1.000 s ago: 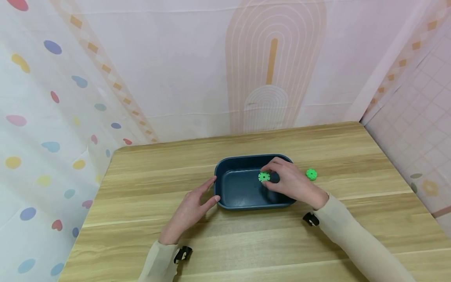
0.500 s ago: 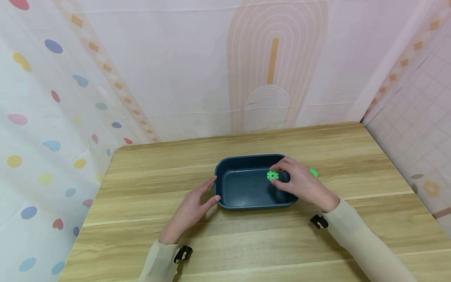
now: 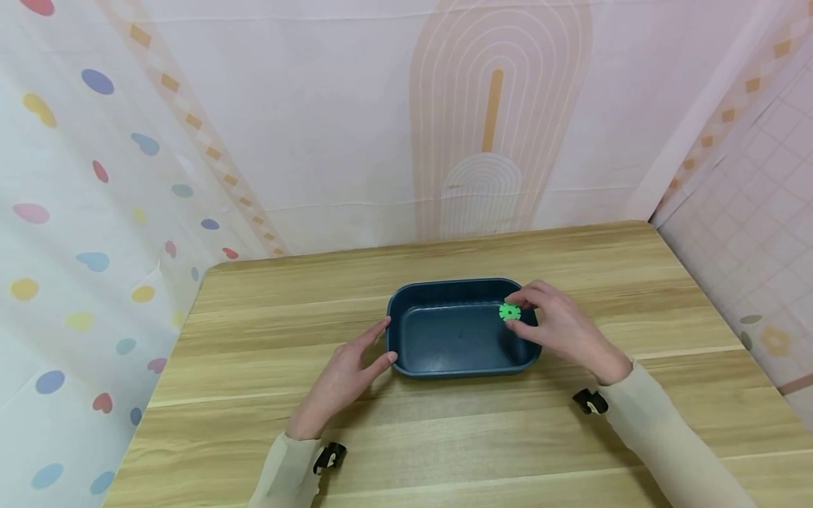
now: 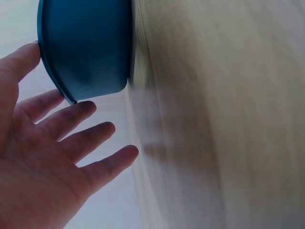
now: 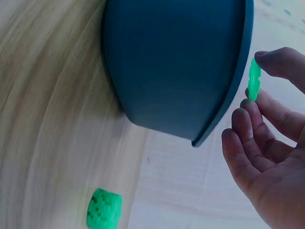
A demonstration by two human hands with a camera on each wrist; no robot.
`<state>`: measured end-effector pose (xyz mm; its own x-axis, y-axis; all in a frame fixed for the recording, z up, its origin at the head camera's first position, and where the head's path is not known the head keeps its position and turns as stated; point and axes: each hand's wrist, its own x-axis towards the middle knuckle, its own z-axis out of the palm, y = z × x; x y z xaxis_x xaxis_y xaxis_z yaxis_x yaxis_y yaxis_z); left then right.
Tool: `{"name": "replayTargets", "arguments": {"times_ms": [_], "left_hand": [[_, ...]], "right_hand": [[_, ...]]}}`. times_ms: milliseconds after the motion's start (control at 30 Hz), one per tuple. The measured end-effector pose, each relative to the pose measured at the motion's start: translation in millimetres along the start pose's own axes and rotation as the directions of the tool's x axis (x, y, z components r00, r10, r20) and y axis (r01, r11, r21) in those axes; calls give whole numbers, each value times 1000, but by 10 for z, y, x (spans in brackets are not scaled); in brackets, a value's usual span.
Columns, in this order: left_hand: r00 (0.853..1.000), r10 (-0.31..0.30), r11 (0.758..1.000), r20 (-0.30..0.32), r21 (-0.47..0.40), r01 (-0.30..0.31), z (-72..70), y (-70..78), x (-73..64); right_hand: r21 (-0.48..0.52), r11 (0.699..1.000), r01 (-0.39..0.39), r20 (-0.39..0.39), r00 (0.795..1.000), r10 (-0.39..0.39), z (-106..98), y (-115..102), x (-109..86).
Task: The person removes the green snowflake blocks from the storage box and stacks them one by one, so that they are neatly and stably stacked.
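Note:
A dark blue oblong plastic box (image 3: 460, 339) stands on the wooden table. Thumb and fingers of my right hand (image 3: 565, 331) pinch a green notched disc (image 3: 509, 312) by its edges, above the box's right end. Seen edge-on in the right wrist view, the disc (image 5: 254, 79) is a thin single piece over the box's rim. My left hand (image 3: 343, 374) lies at the box's left end, fingers spread and fairly straight, with thumb and fingertips at the rim. A short stack of green notched discs (image 5: 104, 209) sits on the table beside the box; my right hand hides it in the head view.
The wooden table (image 3: 267, 339) extends to both sides of the box. Behind it hangs a patterned cloth (image 3: 330, 127), with more cloth at the left and right. A small black device is strapped at each wrist.
My right hand has moved to the right with the disc, from over the box's middle to its right end, covering the stack of discs. The left hand and box have stayed still.

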<state>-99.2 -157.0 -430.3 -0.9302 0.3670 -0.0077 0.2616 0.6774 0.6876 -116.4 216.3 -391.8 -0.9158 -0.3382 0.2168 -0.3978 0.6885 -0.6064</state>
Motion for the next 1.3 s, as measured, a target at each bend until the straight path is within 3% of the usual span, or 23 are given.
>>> {"name": "replayTargets", "arguments": {"times_ms": [1300], "left_hand": [[1000, -5, 1000, 1, -2, 5, -9, 5, -1]], "right_hand": [[-24, 998, -57, -81, 995, 55, -267, 243, -151]]}}
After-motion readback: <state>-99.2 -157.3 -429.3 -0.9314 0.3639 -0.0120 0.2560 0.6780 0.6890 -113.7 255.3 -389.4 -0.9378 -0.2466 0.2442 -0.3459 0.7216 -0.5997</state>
